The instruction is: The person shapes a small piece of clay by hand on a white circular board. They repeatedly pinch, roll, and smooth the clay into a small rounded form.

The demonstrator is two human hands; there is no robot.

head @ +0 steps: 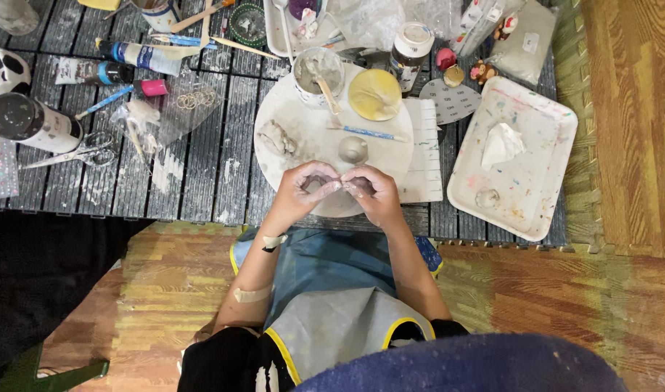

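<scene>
Clay lump (345, 187) between two hands (303, 186) (372, 190)

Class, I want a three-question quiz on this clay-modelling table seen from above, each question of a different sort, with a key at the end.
1. True or false: both hands, the left hand and the right hand, meet over the near edge of the round white clay-smeared work board.
2. Which lies on the white paint-stained rectangular tray? A scissors, B crumpled white tissue, C yellow lid.
3. Fill in: the small grey rounded clay lump sits on the ____.

Key: 1 true. 2 B. 3 work board. The round yellow lid rests at the board's far edge beside the grey-filled cup; the metal scissors lie on the slatted table's left.
</scene>
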